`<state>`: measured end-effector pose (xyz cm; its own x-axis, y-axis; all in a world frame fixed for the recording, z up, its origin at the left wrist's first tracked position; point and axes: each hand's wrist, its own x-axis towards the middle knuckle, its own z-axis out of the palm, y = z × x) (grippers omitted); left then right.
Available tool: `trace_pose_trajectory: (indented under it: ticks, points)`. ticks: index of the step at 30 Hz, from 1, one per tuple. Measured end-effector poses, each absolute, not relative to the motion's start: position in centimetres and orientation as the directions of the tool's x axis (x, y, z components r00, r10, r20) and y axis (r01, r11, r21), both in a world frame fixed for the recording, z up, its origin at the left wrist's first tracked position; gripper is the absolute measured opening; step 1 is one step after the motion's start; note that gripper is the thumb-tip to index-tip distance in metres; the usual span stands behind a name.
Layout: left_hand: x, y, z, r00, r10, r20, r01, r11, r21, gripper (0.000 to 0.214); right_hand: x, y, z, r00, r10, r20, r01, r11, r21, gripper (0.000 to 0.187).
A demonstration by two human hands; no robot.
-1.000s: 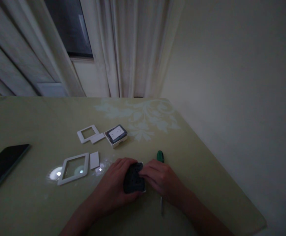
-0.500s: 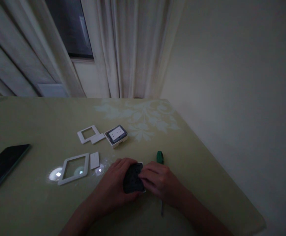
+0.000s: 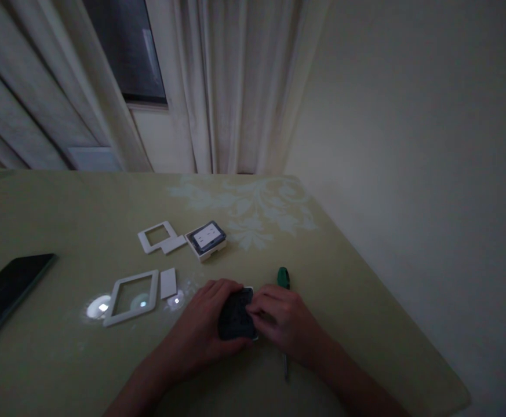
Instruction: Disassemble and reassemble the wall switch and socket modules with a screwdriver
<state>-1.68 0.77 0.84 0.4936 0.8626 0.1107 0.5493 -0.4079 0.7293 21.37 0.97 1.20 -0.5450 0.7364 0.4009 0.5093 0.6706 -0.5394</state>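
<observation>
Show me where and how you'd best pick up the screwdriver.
Probably by the screwdriver's green handle, from above on the far side: that thick end is exposed, while the right hand hides the middle and only thin shaft shows nearer the person.

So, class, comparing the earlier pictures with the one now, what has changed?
Very little: the right hand has slightly shifted its fingers at the edge of the dark block. Nothing was visibly picked up or let go. The left hand still grips the block; the screwdriver, socket, frames and phone stayed put.
</observation>
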Motion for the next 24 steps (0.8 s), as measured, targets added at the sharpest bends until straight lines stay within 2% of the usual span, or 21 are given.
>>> trace_pose_trajectory:
  ticks: [6,8,11,13,15,17,21,24]
  points:
    - [-1.7,0.7,0.7,0.495,0.864,0.088,0.568,-0.399,0.72,0.067,22.2,1.0,2.6,-0.588,0.764,0.266,0.446,0.58,-0.682,0.014]
    - [-1.7,0.7,0.7,0.492,0.867,0.083,0.578,-0.396,0.714,0.067,22.7,1.4,3.2,-0.554,0.796,0.244,0.458,0.536,-0.709,0.015]
    - [-1.8,0.7,0.5,0.483,0.871,0.085,0.595,-0.398,0.698,0.069,23.7,2.4,3.5,-0.284,0.934,0.215,0.684,0.355,-0.638,0.012]
    - [-1.8,0.7,0.2,0.484,0.87,0.095,0.604,-0.41,0.684,0.076,24.4,3.1,3.0,-0.053,0.978,0.2,0.808,0.159,-0.568,0.023]
    - [-1.6,0.6,-0.2,0.49,0.864,0.112,0.605,-0.429,0.671,0.083,24.9,3.6,2.2,0.053,0.987,0.153,0.81,0.047,-0.585,0.037]
    - [-1.4,0.5,-0.4,0.501,0.857,0.121,0.603,-0.446,0.661,0.084,25.2,4.0,1.5,0.042,0.992,0.118,0.761,0.045,-0.648,0.038]
    - [-0.9,0.1,-0.6,0.493,0.859,0.134,0.61,-0.452,0.651,0.078,25.5,4.5,1.5,-0.038,0.989,0.143,0.651,0.133,-0.747,0.027]
    - [-0.5,-0.1,-0.5,0.483,0.863,0.147,0.608,-0.451,0.653,0.076,25.5,4.4,2.6,-0.04,0.977,0.211,0.493,0.203,-0.846,0.036]
